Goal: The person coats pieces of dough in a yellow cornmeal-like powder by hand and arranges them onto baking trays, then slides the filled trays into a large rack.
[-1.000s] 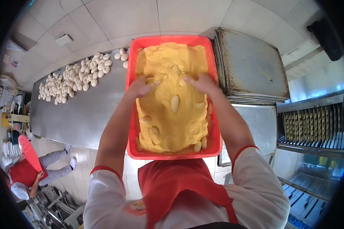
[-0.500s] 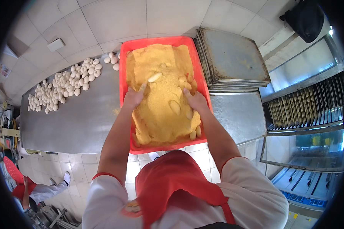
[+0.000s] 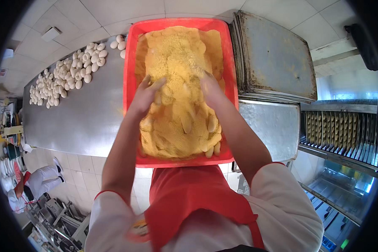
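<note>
A red plastic tub (image 3: 129, 84) holds a deep layer of fine yellow crumbs (image 3: 172, 63). Over the left half of the crumbs is my left hand (image 3: 146, 95), thumb and fingers spread, gripping nothing. My right hand (image 3: 213, 90) is across from it near the tub's right side, slightly blurred, its fingers stretched out at the crumb surface. Between and below the hands, an oval crumb-coated dough piece (image 3: 187, 122) is half sunk in the crumbs. Another dough piece (image 3: 213, 123) is to its right. Two more coated pieces (image 3: 210, 152) rest in the near right corner.
Many round pale dough balls (image 3: 77, 69) are spread on the metal table (image 3: 84, 122) at left. Worn baking trays (image 3: 277, 54) are stacked against the tub's right side. A rack with filled trays (image 3: 332, 130) stands farther right. Another person (image 3: 40, 180) is at lower left.
Both hands have moved slightly away from me over the crumbs. The crumb surface is stirred up, and the pale piece by my left fingers no longer shows on top. The view has shifted.
</note>
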Demonstrator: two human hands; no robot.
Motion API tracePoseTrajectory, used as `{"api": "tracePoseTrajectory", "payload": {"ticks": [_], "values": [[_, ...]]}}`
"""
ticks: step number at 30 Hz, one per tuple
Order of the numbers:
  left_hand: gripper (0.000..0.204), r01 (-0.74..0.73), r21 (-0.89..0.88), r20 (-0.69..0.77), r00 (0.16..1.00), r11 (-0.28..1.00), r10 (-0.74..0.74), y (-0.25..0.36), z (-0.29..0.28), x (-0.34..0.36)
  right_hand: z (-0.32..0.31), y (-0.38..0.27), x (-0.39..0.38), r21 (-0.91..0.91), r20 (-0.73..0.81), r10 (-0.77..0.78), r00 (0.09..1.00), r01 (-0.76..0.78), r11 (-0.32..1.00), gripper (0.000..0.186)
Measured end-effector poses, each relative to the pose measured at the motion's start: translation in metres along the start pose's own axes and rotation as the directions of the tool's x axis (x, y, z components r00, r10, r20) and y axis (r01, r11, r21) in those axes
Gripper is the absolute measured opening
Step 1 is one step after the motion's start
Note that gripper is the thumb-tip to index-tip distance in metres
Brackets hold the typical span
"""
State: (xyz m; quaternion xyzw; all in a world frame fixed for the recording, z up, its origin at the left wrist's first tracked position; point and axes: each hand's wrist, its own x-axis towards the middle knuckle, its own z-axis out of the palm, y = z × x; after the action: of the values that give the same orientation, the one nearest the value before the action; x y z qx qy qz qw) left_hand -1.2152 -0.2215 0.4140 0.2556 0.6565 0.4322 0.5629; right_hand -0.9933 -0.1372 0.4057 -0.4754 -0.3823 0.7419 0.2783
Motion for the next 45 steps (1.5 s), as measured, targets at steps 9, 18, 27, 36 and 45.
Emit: {"api": "tracePoseTrajectory", "payload": {"ticks": [9, 18, 27, 36, 45], "values": [[0.081, 0.128, 0.441, -0.272, 0.962, 0.888, -0.004, -0.121, -0.034, -0.08, -0.041, 0.068, -0.122, -0.121, -0.319, 0.245, 0.915, -0.296, 0.948, 0.071], [0.069, -0.036, -0.272, 0.13, 0.989, 0.961, 0.074, -0.023, -0.002, -0.074, -0.002, 0.05, -0.073, 0.112, -0.168, 0.032, 0.985, -0.013, 0.994, 0.076], [0.084, 0.224, -0.027, 0.194, 0.957, 0.974, -0.215, -0.099, -0.009, -0.102, -0.041, 0.15, -0.121, 0.242, -0.17, 0.309, 0.936, -0.265, 0.934, 0.046], [0.07, -0.14, -0.202, 0.172, 0.969, 0.969, 0.175, -0.035, -0.006, -0.046, 0.018, 0.072, -0.063, 0.278, -0.028, 0.002, 1.0, 0.006, 0.96, 0.06], [0.054, -0.453, 0.498, 0.302, 0.89, 0.74, 0.342, -0.061, -0.057, -0.068, -0.024, 0.066, -0.126, -0.882, 0.119, -0.449, 0.885, 0.302, 0.361, 0.054]]}}
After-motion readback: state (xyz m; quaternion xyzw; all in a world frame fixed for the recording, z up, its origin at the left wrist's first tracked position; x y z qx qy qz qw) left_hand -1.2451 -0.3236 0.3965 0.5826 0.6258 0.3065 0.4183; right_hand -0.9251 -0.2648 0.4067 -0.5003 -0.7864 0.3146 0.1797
